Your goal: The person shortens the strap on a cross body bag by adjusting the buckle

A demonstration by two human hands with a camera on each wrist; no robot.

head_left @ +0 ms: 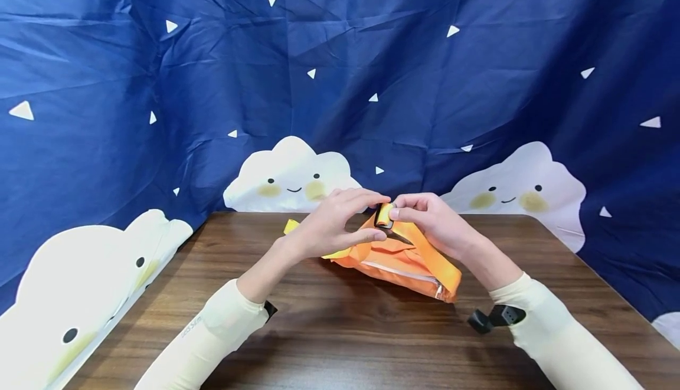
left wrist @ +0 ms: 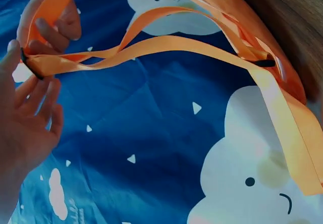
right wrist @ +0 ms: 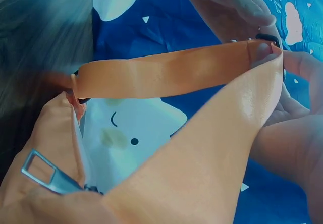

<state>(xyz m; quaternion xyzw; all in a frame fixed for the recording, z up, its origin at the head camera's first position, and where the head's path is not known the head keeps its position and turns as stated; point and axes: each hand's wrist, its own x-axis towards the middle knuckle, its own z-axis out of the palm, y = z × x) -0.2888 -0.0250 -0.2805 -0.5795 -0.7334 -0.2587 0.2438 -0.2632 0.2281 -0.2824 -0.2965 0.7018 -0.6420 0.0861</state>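
An orange fabric bag [head_left: 388,263] with a light zipper lies on the table below both hands. Its orange strap [right wrist: 171,72] is lifted and runs through a black strap buckle [head_left: 377,218], which is held up above the bag. My left hand [head_left: 330,222] holds this buckle between its fingertips and thumb. From the other side, my right hand [head_left: 432,219] pinches the strap at the buckle with thumb and index finger. A metal zipper pull [right wrist: 50,176] shows large in the right wrist view. Where the strap bends round the buckle, fingers partly hide it.
The brown wooden table [head_left: 340,343] stretches under the arms. A blue cloth [head_left: 340,83] with white clouds and triangles hangs behind it and along the left side. A yellow strap end [head_left: 290,226] lies past the left wrist.
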